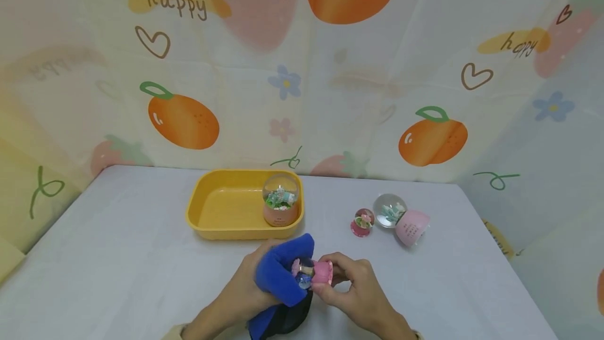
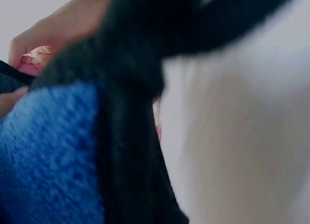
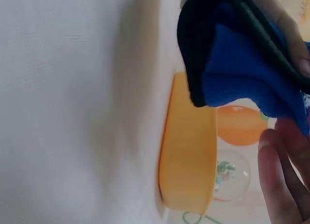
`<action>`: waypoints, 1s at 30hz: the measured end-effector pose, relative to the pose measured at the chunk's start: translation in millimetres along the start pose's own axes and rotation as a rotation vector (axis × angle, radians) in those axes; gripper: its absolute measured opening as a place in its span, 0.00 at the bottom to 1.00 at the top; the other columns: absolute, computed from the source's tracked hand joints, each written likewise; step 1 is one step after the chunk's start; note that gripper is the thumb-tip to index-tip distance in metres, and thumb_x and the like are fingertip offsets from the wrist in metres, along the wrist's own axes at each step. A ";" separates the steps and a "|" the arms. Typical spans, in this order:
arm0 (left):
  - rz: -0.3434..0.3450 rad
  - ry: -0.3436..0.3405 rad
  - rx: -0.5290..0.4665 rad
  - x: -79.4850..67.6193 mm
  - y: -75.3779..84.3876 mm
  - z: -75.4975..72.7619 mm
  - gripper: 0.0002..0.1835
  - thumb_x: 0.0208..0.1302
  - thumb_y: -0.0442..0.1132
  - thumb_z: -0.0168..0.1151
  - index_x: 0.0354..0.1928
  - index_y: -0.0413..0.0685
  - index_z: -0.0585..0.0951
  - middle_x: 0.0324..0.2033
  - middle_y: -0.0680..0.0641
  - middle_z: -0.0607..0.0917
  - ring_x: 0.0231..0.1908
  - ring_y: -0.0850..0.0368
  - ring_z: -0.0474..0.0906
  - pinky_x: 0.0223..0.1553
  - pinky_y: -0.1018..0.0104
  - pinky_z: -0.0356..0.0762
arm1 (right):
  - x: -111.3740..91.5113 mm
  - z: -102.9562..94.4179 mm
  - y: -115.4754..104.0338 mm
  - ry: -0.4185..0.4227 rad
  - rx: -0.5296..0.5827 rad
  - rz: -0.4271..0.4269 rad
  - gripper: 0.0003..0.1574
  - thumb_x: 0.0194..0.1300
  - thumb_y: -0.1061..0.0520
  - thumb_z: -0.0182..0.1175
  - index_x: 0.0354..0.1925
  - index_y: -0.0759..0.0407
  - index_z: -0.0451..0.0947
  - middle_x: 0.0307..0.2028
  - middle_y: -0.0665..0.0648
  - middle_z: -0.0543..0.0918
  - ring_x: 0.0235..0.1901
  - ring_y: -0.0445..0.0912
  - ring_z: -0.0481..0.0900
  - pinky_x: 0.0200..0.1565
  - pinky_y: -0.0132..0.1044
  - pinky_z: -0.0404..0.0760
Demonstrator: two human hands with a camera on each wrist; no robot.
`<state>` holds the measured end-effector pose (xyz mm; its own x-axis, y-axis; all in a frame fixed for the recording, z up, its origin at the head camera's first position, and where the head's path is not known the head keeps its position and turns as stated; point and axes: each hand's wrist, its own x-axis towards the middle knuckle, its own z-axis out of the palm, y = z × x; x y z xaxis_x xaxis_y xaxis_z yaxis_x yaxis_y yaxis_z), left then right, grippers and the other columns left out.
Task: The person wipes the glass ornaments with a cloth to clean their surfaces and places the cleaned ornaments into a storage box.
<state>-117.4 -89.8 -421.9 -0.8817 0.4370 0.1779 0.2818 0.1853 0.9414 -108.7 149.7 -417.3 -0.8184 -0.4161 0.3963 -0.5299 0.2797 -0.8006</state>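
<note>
My left hand [image 1: 243, 288] grips a blue cloth [image 1: 273, 278] with black on its other side, folded around the glass end of a small snow globe [image 1: 323, 272]. This globe lies sideways, its pink base toward my right hand [image 1: 359, 291], which pinches the base between thumb and fingers. In the left wrist view the blue cloth [image 2: 53, 151] and dark fabric fill much of the picture, with only a bit of pink showing at the fingertips. The right wrist view has the cloth [image 3: 242, 73] hanging above the fingers of my right hand [image 3: 283, 175].
A yellow tray [image 1: 226, 234] stands behind my hands, with a larger pink-based snow globe [image 1: 280, 215] upright at its right end. To the right, a small red-based globe [image 1: 362, 223] stands beside a big pink-based globe [image 1: 411, 227] lying on its side. A fruit-print curtain [image 1: 330, 119] hangs behind the white table [image 1: 118, 256].
</note>
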 end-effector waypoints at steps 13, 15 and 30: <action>0.137 0.102 0.034 1.3 0.6 -2.3 0.24 0.55 0.31 0.70 0.55 0.51 0.76 0.47 0.50 0.86 0.44 0.62 0.81 0.49 0.65 0.80 | 1.6 -3.9 -4.3 -0.018 0.047 0.116 0.15 0.64 0.61 0.63 0.50 0.58 0.77 0.37 0.54 0.89 0.35 0.35 0.84 0.39 0.35 0.86; 0.091 0.103 0.038 1.5 1.4 -2.8 0.26 0.55 0.35 0.72 0.56 0.51 0.75 0.49 0.51 0.85 0.47 0.61 0.81 0.52 0.65 0.79 | 1.5 -4.6 -4.1 0.032 0.028 0.102 0.18 0.62 0.61 0.65 0.51 0.57 0.77 0.40 0.54 0.88 0.36 0.37 0.85 0.40 0.35 0.86; 0.015 0.073 0.068 3.5 -1.4 -3.2 0.28 0.56 0.43 0.74 0.58 0.56 0.74 0.53 0.52 0.85 0.50 0.60 0.81 0.53 0.65 0.78 | 4.3 -6.5 -5.1 0.118 -0.082 0.004 0.30 0.60 0.62 0.69 0.60 0.56 0.74 0.45 0.53 0.87 0.41 0.40 0.86 0.43 0.34 0.85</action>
<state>-122.1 -91.3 -421.7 -0.9017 0.3755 0.2143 0.3177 0.2393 0.9175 -111.0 152.1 -408.6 -0.8384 -0.3115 0.4473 -0.5392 0.3528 -0.7647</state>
